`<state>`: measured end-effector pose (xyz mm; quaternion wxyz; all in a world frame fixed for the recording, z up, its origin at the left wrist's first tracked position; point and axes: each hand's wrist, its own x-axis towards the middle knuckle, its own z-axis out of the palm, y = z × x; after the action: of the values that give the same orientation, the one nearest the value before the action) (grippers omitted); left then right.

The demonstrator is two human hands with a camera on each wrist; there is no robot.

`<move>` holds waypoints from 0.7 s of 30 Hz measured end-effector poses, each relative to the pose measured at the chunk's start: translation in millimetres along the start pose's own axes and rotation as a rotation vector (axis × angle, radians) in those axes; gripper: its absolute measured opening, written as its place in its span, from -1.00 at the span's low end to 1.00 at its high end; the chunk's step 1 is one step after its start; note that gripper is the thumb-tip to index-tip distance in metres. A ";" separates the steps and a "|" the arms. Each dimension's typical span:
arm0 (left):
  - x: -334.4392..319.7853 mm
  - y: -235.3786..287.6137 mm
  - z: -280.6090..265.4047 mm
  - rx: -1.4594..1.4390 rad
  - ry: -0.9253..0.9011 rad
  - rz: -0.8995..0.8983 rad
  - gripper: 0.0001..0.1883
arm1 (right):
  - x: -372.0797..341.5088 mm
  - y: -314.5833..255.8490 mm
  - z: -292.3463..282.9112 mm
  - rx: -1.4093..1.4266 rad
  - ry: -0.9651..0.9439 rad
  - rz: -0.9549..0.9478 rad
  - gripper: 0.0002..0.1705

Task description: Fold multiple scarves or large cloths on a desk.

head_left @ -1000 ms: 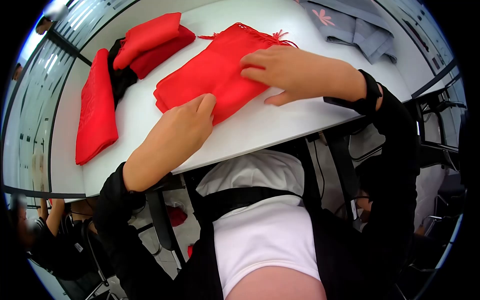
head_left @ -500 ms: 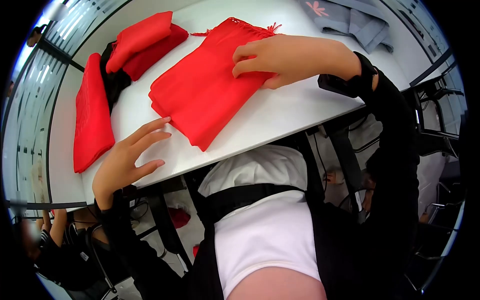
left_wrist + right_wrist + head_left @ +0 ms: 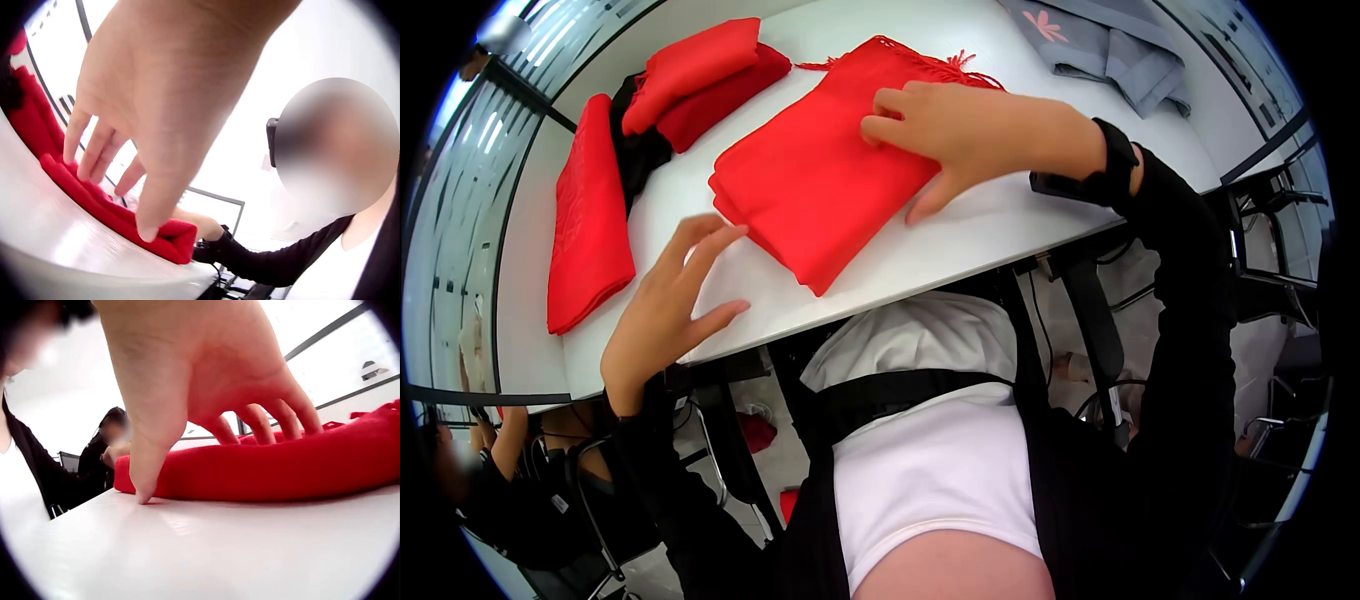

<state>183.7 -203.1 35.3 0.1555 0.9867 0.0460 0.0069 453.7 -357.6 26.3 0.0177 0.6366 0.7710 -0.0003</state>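
A folded red scarf (image 3: 820,170) with a tasselled far edge lies flat on the white table. My right hand (image 3: 980,140) rests over its right side; in the right wrist view the fingertips press on the scarf (image 3: 275,469) and the thumb stands on the table along its near edge. The left hand (image 3: 665,300) hovers off the scarf's left corner with loosely spread fingers, the index tip right at the edge. In the left wrist view, the left hand (image 3: 144,106) holds nothing and its fingers point down toward the red cloth.
Another folded red cloth (image 3: 590,220) lies at the table's left, beside a black cloth (image 3: 638,160). More folded red cloth (image 3: 700,80) sits behind them. A grey cloth (image 3: 1100,50) with a pink flower lies far right. Low white panels border the table (image 3: 960,250).
My left hand let go of the scarf's near corner and moved left, fingers spreading. The right hand stayed over the right side; its thumb has swung out toward the near side.
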 end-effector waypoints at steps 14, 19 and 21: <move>32.1 42.0 20.2 0.392 0.097 0.160 -0.16 | -20.5 -47.3 9.6 -0.059 0.203 -0.200 -0.04; 27.4 62.5 36.2 0.473 0.159 0.101 -0.29 | -23.3 -67.0 12.0 -0.047 0.175 -0.143 -0.30; 24.4 67.0 43.4 0.525 0.163 0.108 -0.33 | -26.0 -71.5 15.5 -0.014 0.175 -0.110 -0.37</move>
<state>215.2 -277.6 14.6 -0.1100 0.9905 0.0061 0.0823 388.8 -397.0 10.0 -0.0455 0.5907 0.8034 0.0596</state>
